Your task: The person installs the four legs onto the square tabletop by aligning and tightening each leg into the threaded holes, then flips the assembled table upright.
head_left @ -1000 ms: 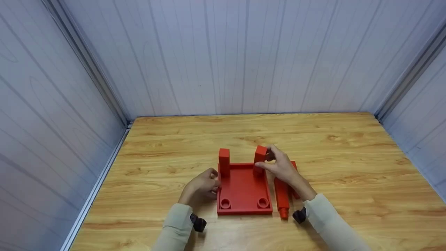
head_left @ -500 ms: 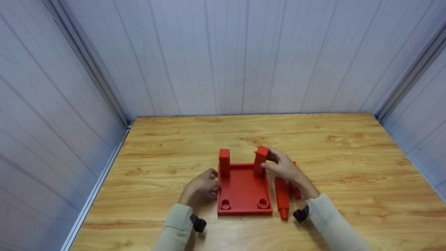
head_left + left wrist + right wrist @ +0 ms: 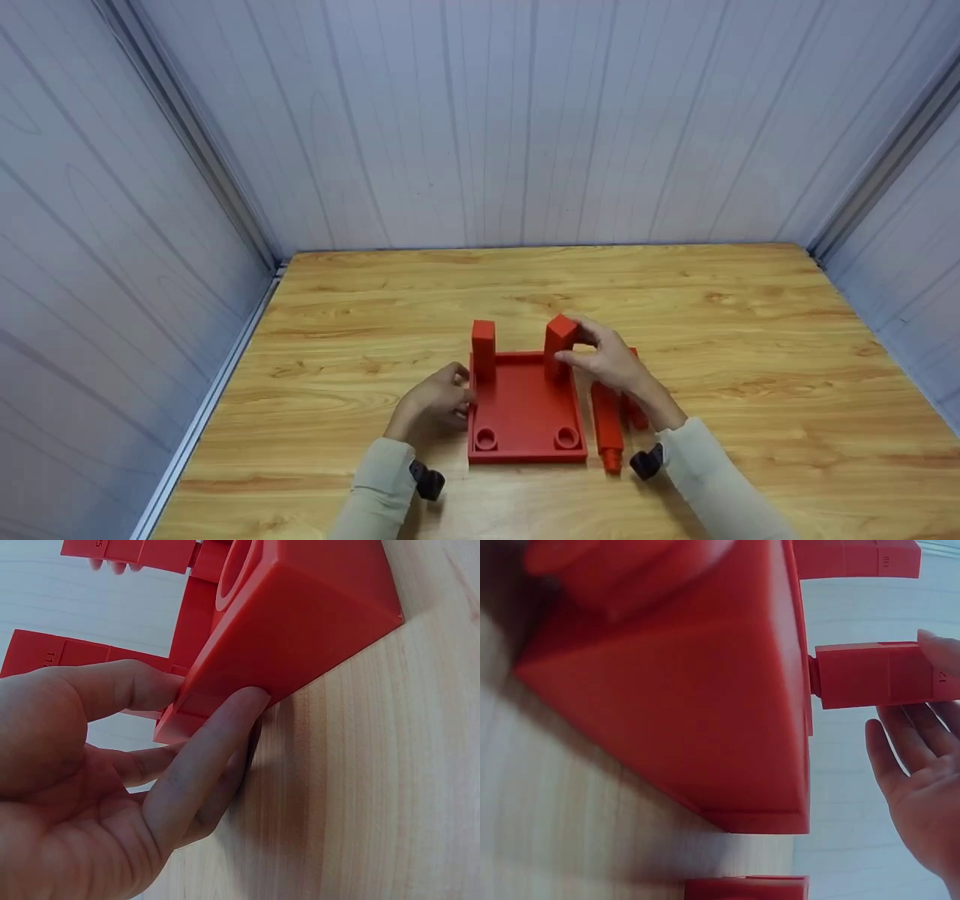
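A shallow red plastic tray-like board (image 3: pixel 525 409) with a raised rim lies on the table. Round sockets show at its two near corners. My left hand (image 3: pixel 433 396) holds its left rim, thumb inside and fingers along the outer wall (image 3: pixel 315 622). At the far right corner my right hand (image 3: pixel 604 361) grips a square red leg (image 3: pixel 556 356) between thumb and fingers. This leg stands upright, its threaded lower end (image 3: pixel 814 676) partly showing at the board in the right wrist view. Another square red leg (image 3: pixel 484 352) stands at the far left corner, untouched.
A loose red leg (image 3: pixel 607 424) with a threaded tip lies right of the board. Beside it another red piece (image 3: pixel 636 412) lies partly under my right forearm. Wood-grain tabletop (image 3: pixel 337 315) surrounds these, with pale panel walls (image 3: pixel 487 135) behind and at both sides.
The leg in my right hand has turned about its upright axis, and its top now shows a corner toward me. My right thumb moved off and back onto it. My left hand stayed put.
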A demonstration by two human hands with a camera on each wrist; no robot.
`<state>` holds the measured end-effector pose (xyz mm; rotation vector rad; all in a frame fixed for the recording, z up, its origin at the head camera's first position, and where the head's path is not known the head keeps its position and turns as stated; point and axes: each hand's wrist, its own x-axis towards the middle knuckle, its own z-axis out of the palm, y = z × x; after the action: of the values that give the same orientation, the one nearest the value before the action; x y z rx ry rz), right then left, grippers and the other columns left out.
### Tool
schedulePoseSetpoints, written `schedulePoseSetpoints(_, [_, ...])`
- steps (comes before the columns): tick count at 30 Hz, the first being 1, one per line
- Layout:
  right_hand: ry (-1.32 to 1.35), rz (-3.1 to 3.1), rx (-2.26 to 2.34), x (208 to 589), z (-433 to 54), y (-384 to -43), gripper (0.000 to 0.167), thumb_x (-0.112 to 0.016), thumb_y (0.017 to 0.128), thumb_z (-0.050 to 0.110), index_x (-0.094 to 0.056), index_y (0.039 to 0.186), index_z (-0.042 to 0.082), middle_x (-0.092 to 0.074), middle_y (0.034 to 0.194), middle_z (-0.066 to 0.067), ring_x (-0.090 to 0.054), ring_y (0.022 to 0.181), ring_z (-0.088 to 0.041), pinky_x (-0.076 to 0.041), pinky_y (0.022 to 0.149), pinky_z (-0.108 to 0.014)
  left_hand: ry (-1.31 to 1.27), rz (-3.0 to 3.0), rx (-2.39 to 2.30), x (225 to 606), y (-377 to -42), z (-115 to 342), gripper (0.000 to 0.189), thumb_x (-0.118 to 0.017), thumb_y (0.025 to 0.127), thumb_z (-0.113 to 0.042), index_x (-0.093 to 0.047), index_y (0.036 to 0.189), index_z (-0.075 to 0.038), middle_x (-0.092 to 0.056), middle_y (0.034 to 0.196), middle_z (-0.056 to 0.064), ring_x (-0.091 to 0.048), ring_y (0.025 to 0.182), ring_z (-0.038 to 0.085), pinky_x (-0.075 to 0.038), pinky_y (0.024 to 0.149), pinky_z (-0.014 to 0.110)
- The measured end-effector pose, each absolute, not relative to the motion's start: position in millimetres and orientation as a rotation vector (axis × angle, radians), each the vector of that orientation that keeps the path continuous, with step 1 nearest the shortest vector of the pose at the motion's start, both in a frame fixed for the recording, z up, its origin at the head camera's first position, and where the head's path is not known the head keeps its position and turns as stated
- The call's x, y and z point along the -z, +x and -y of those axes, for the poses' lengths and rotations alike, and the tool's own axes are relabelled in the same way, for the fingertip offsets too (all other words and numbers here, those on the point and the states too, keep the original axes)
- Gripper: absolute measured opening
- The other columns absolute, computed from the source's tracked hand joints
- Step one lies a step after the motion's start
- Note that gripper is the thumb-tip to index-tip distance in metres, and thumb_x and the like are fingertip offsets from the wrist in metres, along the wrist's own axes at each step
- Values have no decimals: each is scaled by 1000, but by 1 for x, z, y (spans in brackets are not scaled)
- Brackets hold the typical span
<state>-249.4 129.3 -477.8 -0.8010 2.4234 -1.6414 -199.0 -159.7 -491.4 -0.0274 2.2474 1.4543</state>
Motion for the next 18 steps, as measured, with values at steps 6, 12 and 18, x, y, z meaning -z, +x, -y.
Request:
schedulePoseSetpoints(6, [-795, -2542, 1620, 457, -121, -234, 51, -72, 84, 12, -52, 130, 3, -62, 118, -13, -58, 112, -31, -46, 93, -53, -64, -2192, -1496, 492, -199, 159, 41, -55, 86, -1, -41, 124, 4, -55, 89, 14, -58, 71, 20, -57, 67, 41])
schedulePoseSetpoints(12, [-777, -2612, 1600, 452, -118, -230, 44, -73, 83, 13, -55, 122, 3, -65, 111, -10, -60, 108, -26, -49, 90, -41, -59, -2177, -1502, 490, -198, 160, 41, -53, 87, -2, -39, 125, 4, -55, 93, 15, -59, 72, 21, -58, 68, 42])
schedulePoseSetpoints(18, [-767, -2628, 1636, 454, -115, -230, 40, -75, 81, 12, -57, 116, 3, -66, 106, -9, -61, 103, -25, -47, 89, -49, -53, -2173, -1513, 491, -199, 160, 42, -54, 87, -2, -40, 125, 4, -56, 93, 16, -60, 71, 21, -58, 69, 42])
